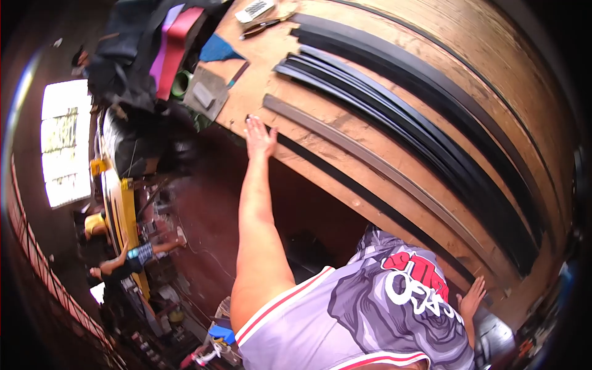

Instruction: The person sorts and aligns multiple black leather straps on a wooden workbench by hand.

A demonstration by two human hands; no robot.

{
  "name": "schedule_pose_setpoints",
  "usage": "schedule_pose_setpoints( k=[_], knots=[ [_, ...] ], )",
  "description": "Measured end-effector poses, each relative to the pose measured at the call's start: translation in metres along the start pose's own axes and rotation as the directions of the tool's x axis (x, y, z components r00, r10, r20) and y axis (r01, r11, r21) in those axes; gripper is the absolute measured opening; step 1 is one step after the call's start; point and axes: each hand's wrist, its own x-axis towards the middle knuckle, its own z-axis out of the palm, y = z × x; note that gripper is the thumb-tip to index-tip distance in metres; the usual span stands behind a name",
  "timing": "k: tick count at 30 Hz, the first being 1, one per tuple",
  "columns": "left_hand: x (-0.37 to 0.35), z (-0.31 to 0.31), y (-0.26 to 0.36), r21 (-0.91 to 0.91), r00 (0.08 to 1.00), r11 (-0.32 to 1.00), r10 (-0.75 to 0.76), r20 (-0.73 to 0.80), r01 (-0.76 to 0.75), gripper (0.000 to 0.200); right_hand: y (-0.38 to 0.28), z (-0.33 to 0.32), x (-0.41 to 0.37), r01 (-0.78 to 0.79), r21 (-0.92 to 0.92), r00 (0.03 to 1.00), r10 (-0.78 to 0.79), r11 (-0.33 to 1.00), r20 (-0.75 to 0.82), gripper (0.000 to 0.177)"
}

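Observation:
A long narrow black strip [370,198] lies along the near edge of the wooden table [354,203]. My left hand [261,139] rests flat over one end of it, fingers stretched out. Toward the strip's other end is my right hand [471,300], its fingers extended and touching the strip or table edge; part of that hand is hard to make out. Beside the black strip runs a brown strip [364,151], roughly parallel. Beyond that lies a stack of glossy black strips [394,114].
More dark strips [394,58] lie farther across the table. A grey block on a board [203,95], blue material [219,49] and a pile of black and red sheets [176,46] sit at the left end. People are near a yellow-framed table [127,213] in the background.

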Motion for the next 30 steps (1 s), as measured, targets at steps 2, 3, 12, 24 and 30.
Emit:
schedule_pose_setpoints(
  k=[2,3,12,24,30],
  knots=[
    [0.006,-0.006,0.001,0.058,1.000,0.998,-0.001,-0.002,0.002,0.086,0.004,0.005,-0.001,0.064,0.116,0.991,-0.049,0.991,-0.128,0.112],
    [0.005,-0.023,0.014,0.023,1.000,0.999,-0.031,0.000,0.031,0.083,-0.002,-0.006,-0.003,0.024,0.133,0.995,-0.011,0.991,-0.098,0.108],
    [-0.020,-0.020,0.063,0.143,0.954,0.989,0.088,-0.286,-0.048,0.084,-0.014,-0.010,-0.009,0.282,0.321,0.865,-0.095,0.904,-0.493,0.083],
    [-0.313,-0.027,0.352,-0.151,0.598,0.598,0.800,0.053,-0.787,0.086,-0.168,0.004,0.039,0.507,0.267,0.744,-0.260,0.819,-0.616,0.087],
    [-0.314,-0.023,0.351,-0.069,0.614,0.614,0.789,0.025,-0.786,0.090,-0.029,0.050,0.030,0.227,0.388,0.802,0.054,0.893,-0.594,0.081]
  ],
)
